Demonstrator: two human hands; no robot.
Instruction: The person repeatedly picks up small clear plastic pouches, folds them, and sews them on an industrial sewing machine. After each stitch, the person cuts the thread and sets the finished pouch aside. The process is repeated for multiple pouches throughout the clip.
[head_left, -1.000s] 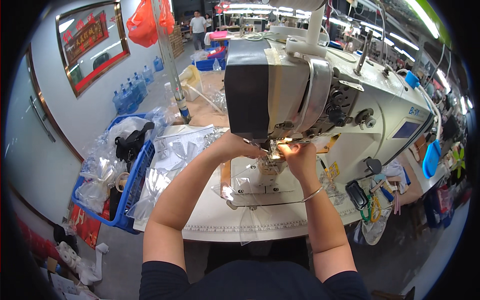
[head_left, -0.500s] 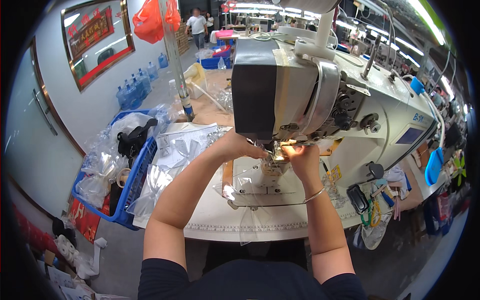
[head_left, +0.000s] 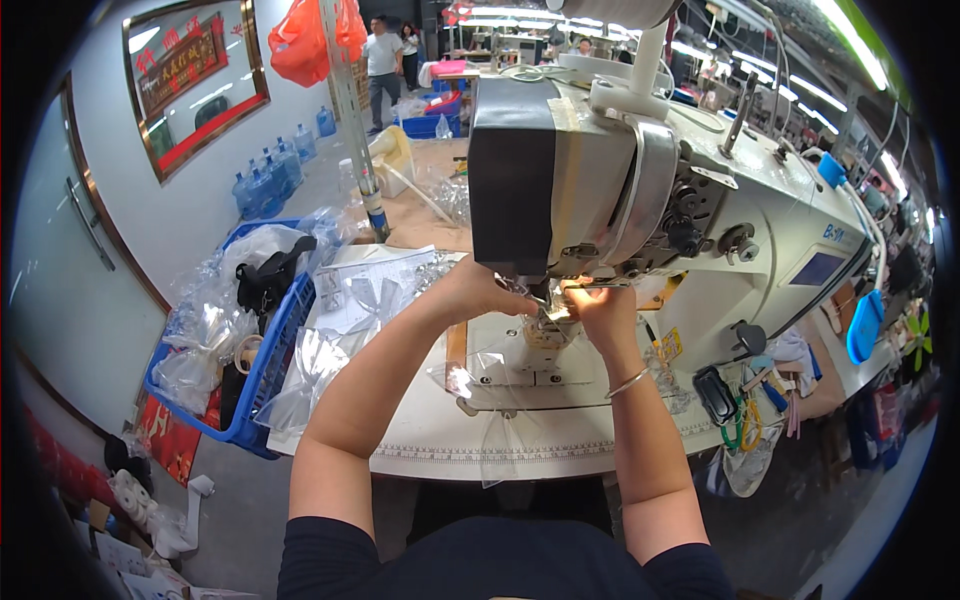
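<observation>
A white industrial sewing machine [head_left: 590, 170] with a dark front cover stands before me, its lamp lighting the needle area. Just left of the needle, my left hand [head_left: 490, 292] is closed, thumb and fingers pinching a clear plastic sheet [head_left: 490, 375]. My right hand [head_left: 607, 308] is on the other side, fingers curled at the same piece under the machine head. Part of its fingertips is hidden by the machine. The sheet hangs down over the raised bed post, its lower end draping over the ruler strip [head_left: 440, 455] at the table's front edge.
A blue basket [head_left: 240, 435] with plastic bags and black items stands left. Clear plastic pieces [head_left: 318, 365] and papers [head_left: 385, 280] lie on the table. Scissors with green and yellow handles [head_left: 745, 425] are at right. A metal pole [head_left: 350, 130] carries a red bag [head_left: 300, 45].
Both hands stay at the needle area with barely any shift. In the background, a person in a white shirt has come nearer and slightly left. The view has moved a little.
</observation>
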